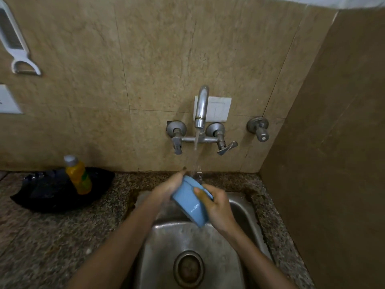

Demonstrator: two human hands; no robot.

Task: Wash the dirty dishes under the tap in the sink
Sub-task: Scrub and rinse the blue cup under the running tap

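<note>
Blue bowl (187,202) gripped in both hands (170,185) (219,207) under tap (201,107), above steel sink (243,207) in granite counter (62,236)

**2 arms extended over 1 dish**

The left forearm (116,236) and right forearm (256,253) are angled inward. A blue bowl (188,203) is gripped by the right hand (218,206), thumb pressed on its outer wall. The left hand (169,187) is laid against its left side, fingers partly hidden.

Dim, warm light; soft blur throughout, wide-angle bending at edges
</note>
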